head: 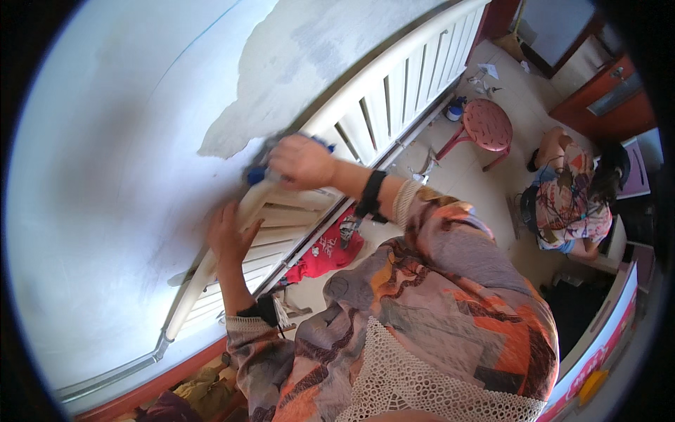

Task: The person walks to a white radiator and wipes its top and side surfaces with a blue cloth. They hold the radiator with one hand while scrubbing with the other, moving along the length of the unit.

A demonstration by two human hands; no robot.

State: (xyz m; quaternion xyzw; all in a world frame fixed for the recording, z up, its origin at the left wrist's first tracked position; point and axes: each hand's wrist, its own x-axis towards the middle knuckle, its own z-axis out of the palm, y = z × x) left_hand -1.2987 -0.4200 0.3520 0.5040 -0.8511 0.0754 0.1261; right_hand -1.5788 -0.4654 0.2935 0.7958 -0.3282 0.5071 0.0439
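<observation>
A white wall radiator runs diagonally along the wall, below a patch of bare, greyish plaster. Pressed against the wall at the radiator's top rail, my right hand grips a blurred dark object with blue parts; its kind I cannot tell. Lower on the same rail rests my left hand, fingers apart and thumb spread, with nothing seen in it.
A red round stool stands on the tiled floor near a blue-and-white container. Red cloth lies beneath the radiator. Another person crouches at right by an open drawer. Paper scraps lie beyond.
</observation>
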